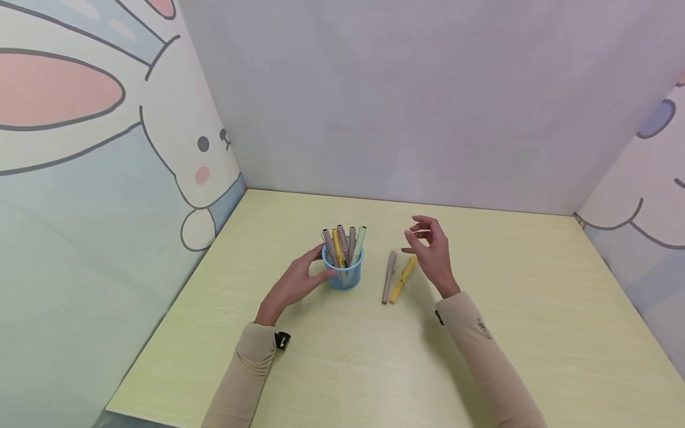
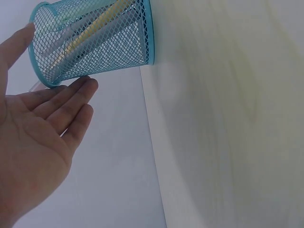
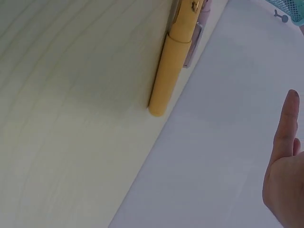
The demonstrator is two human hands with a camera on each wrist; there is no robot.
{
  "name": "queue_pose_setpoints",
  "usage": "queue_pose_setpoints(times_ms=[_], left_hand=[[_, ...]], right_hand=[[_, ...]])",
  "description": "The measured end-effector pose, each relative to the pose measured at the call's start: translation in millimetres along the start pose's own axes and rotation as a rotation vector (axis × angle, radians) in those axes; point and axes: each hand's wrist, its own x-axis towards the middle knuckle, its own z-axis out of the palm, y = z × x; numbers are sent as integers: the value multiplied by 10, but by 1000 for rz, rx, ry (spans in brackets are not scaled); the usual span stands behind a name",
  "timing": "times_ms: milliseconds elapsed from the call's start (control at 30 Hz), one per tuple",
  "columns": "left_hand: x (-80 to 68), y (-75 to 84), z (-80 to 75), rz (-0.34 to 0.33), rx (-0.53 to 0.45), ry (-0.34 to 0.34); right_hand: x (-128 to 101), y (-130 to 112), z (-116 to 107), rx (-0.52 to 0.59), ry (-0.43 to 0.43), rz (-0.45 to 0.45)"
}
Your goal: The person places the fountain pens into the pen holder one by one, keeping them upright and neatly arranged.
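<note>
A blue mesh pen holder (image 1: 344, 276) stands upright on the table with several pens (image 1: 342, 244) in it: grey-brown, yellow and pale green. My left hand (image 1: 297, 279) holds it from the left near the rim, thumb in front and fingers behind; the left wrist view shows thumb and fingertips on opposite sides of the mesh (image 2: 99, 42). To the right of the holder lie a grey-brown pen (image 1: 389, 278) and a yellow pen (image 1: 404, 280), side by side. My right hand (image 1: 433, 252) is raised over the yellow pen's far end, fingers loosely bent, with nothing between them.
The pale yellow table (image 1: 535, 297) runs back to a plain whitish wall (image 1: 401, 107). A side wall with a rabbit drawing (image 1: 182, 142) borders it on the left, and another printed wall (image 1: 637, 178) on the right.
</note>
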Motion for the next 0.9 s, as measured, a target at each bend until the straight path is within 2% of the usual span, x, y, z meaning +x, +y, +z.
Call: queue_pose_setpoints(times_ms=[133,400,533,767,900], left_hand=[[0,0,0,-2,5,0],[-2,-3,2,-4,8,-1],[-6,-8,2,0,7,1],[-7,-11,-1,-1,3,4],[-5,-8,-4,-2,5,3]], right_hand=[[-7,63,-94,-26,12,48],[10,408,-293,-63,40,131],[-16,445,-337,-100,44,179],[-38,474,-398,-179,17,346],[-45,487,-416,-225,-4,410]])
